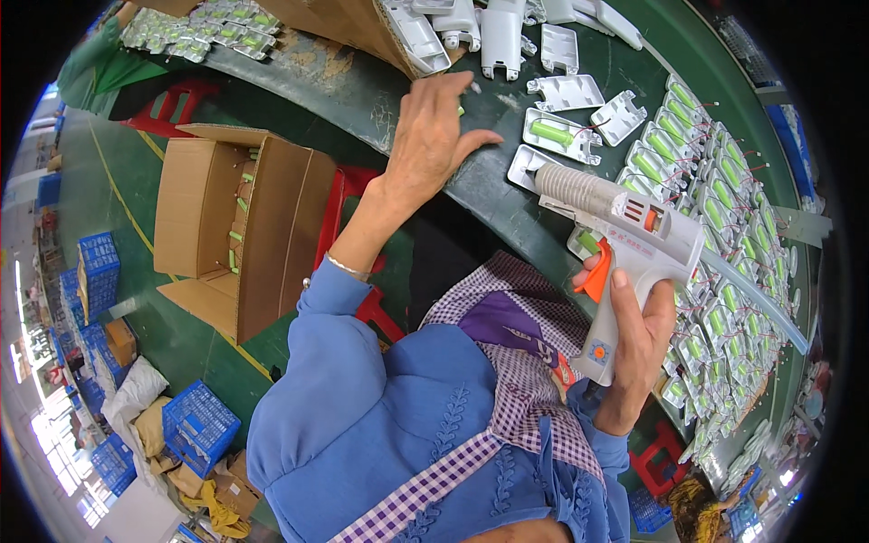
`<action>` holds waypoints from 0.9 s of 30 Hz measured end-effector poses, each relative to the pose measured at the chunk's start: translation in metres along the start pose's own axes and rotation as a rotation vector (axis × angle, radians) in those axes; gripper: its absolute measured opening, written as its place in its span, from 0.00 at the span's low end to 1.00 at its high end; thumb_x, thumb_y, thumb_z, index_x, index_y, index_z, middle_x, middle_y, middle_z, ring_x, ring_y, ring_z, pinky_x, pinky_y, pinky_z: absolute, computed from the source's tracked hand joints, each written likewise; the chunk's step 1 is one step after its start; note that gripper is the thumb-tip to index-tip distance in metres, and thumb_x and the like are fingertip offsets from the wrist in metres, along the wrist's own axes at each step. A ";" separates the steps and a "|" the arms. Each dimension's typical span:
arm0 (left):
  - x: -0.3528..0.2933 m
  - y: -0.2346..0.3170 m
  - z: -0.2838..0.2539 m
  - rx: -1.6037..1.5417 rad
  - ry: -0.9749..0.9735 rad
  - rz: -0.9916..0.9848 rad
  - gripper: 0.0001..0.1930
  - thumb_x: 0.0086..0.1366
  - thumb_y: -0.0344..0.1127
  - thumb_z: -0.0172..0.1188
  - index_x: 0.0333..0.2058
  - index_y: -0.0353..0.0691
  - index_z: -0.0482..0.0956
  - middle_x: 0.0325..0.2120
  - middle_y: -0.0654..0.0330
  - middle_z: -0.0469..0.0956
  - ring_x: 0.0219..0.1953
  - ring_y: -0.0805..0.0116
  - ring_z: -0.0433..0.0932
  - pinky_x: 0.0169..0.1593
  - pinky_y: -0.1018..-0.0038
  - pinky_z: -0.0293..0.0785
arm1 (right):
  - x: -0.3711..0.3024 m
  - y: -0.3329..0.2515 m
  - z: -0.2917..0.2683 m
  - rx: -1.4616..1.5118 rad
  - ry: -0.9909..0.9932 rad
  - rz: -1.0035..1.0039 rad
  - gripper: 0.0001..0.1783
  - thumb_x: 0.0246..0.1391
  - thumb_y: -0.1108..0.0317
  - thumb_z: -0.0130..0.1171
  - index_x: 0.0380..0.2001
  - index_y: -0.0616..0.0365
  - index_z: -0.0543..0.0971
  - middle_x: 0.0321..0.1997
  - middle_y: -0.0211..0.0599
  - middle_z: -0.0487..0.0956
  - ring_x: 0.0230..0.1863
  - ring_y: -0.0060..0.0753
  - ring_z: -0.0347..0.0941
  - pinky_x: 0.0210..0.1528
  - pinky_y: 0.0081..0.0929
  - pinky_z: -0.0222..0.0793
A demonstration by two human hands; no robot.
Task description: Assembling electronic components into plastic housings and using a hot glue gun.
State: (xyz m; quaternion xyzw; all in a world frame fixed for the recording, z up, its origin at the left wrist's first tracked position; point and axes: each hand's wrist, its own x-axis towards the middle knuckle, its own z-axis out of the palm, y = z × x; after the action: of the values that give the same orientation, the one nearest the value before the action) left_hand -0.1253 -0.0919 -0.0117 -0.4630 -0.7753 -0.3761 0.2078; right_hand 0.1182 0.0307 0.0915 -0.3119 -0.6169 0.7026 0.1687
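Observation:
My right hand [638, 335] is wrapped around the handle of a white hot glue gun [668, 242], fingers by its orange trigger. A translucent glue stick [756, 299] sticks out of its back. The ribbed nozzle end lies over a white plastic shell [523, 169] at the bench edge. Just beyond is a white shell holding a green cylindrical battery [550, 134]. My left hand [430, 131] is over the bench edge beside a cardboard box, its thumb stretched away from the fingers. A small green bit shows by its fingertips, too little to make out.
Empty white shells [566, 93] lie across the dark green bench [489, 195]. Rows of shells with green batteries [715, 213] cover its right side. A cardboard box [353, 27] stands at the back. Another open box [285, 235] with batteries rests on a red stool [376, 312] at left.

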 end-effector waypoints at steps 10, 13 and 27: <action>-0.016 -0.003 -0.008 0.016 -0.007 -0.232 0.11 0.55 0.28 0.67 0.36 0.30 0.79 0.28 0.50 0.78 0.34 0.55 0.77 0.37 0.66 0.74 | -0.012 -0.006 -0.008 0.064 0.116 -0.013 0.21 0.61 0.72 0.52 0.54 0.72 0.64 0.42 0.53 0.79 0.39 0.41 0.78 0.45 0.37 0.74; -0.013 0.000 -0.009 -0.007 0.014 -0.295 0.11 0.55 0.29 0.67 0.36 0.31 0.79 0.30 0.50 0.79 0.31 0.54 0.78 0.36 0.65 0.74 | -0.011 -0.005 -0.012 0.037 0.119 -0.012 0.22 0.61 0.71 0.52 0.54 0.72 0.64 0.41 0.53 0.79 0.38 0.41 0.78 0.44 0.36 0.74; 0.024 0.043 0.006 -0.414 -0.298 -0.051 0.08 0.54 0.32 0.67 0.32 0.36 0.80 0.34 0.58 0.76 0.36 0.62 0.74 0.38 0.70 0.71 | -0.023 -0.005 -0.019 0.041 0.130 -0.013 0.21 0.62 0.71 0.51 0.54 0.72 0.64 0.41 0.54 0.79 0.38 0.40 0.79 0.44 0.35 0.76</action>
State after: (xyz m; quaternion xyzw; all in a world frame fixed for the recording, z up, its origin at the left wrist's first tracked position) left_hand -0.0996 -0.0611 0.0174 -0.5262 -0.7154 -0.4594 -0.0175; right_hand 0.1465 0.0317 0.1012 -0.3494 -0.5919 0.6924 0.2193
